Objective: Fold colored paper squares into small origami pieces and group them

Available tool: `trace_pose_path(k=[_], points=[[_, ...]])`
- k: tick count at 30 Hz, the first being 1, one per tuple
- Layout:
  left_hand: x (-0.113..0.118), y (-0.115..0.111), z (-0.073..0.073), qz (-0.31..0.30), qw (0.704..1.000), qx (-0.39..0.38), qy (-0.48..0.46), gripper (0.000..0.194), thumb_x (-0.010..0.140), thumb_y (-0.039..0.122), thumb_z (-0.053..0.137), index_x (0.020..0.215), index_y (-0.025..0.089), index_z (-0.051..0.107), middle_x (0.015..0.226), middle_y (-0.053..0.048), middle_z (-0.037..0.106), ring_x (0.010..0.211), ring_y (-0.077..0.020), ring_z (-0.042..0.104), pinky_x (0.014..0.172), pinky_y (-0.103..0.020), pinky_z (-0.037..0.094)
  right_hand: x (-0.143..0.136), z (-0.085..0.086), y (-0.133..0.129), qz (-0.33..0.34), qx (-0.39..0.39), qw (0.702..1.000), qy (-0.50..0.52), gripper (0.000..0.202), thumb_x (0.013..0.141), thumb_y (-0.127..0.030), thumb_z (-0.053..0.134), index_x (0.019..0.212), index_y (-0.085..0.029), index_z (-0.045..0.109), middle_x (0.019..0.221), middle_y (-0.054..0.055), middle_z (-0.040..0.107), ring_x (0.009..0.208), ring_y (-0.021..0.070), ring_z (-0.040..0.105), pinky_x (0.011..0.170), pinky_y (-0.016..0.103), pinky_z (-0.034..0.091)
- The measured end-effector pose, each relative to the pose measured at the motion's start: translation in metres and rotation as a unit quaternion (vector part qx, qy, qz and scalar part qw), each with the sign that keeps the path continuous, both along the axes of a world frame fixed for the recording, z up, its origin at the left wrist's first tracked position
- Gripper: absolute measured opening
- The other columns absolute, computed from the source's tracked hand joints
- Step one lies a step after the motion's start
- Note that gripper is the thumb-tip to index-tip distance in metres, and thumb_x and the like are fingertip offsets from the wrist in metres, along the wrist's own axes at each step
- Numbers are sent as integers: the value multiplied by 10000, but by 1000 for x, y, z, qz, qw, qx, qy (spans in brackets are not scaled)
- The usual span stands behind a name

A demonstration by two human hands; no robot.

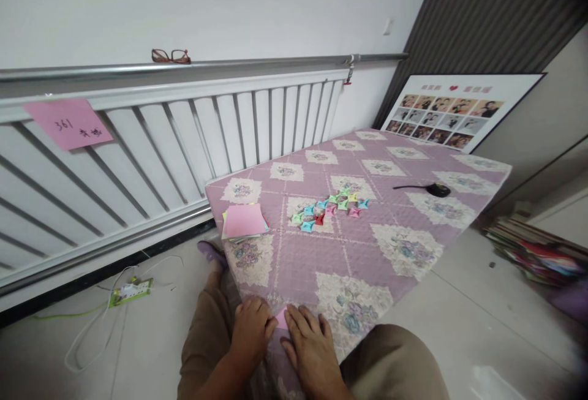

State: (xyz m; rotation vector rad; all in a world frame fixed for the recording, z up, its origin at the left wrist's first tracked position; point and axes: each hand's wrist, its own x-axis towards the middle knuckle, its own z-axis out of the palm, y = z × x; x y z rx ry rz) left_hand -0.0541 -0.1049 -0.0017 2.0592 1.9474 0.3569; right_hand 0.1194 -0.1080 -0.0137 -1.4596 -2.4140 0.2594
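Between my two hands, at the near corner of the patterned tablecloth, a small piece of pink paper (282, 319) shows. My left hand (252, 329) is at its left edge, with the fingers curled together and the thumb by the paper. My right hand (312, 345) lies over its right side, fingers stretched out flat. A stack of coloured paper sheets (245, 221), pink on top, sits at the table's left edge. Several small folded paper pieces (329, 210) in green, blue, pink, red and yellow form a cluster mid-table.
The cloth-covered table (316, 253) stands against a white radiator (229, 127). A black object (438, 190) with a thin handle lies on the right side. Glasses (171, 56) rest on the pipe. A photo board (452, 112) leans behind. A power strip (131, 291) is on the floor.
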Motion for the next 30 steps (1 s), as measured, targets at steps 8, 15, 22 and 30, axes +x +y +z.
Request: trace_pose_path(k=[8,15,22,30], points=[[-6,1,6,-49,998,-40,-2,216,905,209,459,983,265,653,1015,-31,614,985,-200,520,836,-337,321,-3,7,11,-16,-45,999,2,464,807,-306,629,1264,-322,548,1339,20,557,1219,314,466,1005,515,273],[-9,1,13,-116,992,-37,9,199,843,260,584,1033,269,640,1051,-36,584,999,-215,494,865,-345,339,5,20,23,22,-59,998,21,459,780,-233,659,1223,-322,577,1272,18,595,1168,268,484,970,439,323],[-13,9,8,-157,987,-26,12,138,853,265,578,977,231,629,1028,-41,588,1001,-214,495,884,-366,341,6,25,27,26,-65,997,22,402,798,-229,642,1187,-313,593,1218,4,610,1117,229,493,947,396,325],[-10,6,1,-139,990,21,-4,158,907,230,485,941,227,639,969,-30,609,942,-195,523,858,-360,350,0,30,25,14,-61,998,-15,286,891,-253,529,1163,-294,606,1216,23,611,1102,225,496,970,404,294]])
